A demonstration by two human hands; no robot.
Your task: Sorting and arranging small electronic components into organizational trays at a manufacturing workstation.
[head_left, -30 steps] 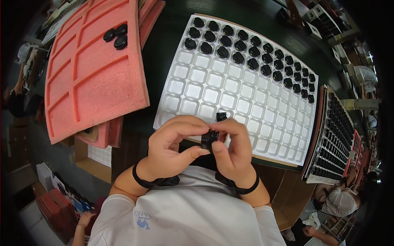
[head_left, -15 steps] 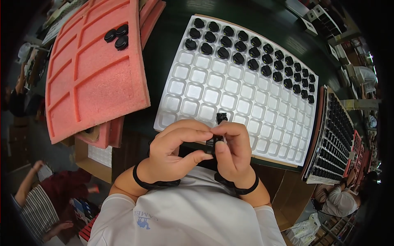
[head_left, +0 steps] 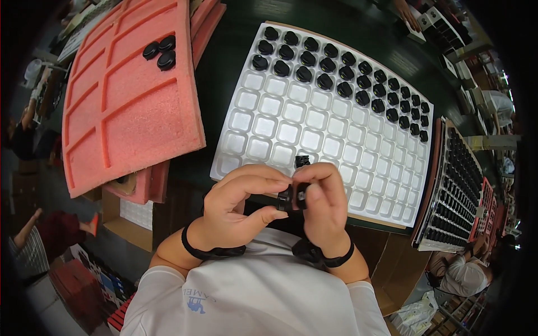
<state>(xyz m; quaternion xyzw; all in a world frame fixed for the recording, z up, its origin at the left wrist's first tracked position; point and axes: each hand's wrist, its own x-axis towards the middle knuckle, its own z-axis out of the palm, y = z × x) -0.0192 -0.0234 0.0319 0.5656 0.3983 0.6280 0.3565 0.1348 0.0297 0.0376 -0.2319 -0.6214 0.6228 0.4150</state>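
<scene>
Both hands pinch one small black part (head_left: 295, 193) between them, the left hand (head_left: 238, 210) gripping its left side, the right hand (head_left: 324, 204) its right, close to the chest above the near edge of the white tray (head_left: 291, 131). Black caps (head_left: 347, 75) fill the tray's far rows. A pink foam sheet (head_left: 126, 95) lies left.

Black parts (head_left: 294, 193), white tray (head_left: 291, 131), pink foam (head_left: 129, 106), dark green table (head_left: 230, 73)
</scene>
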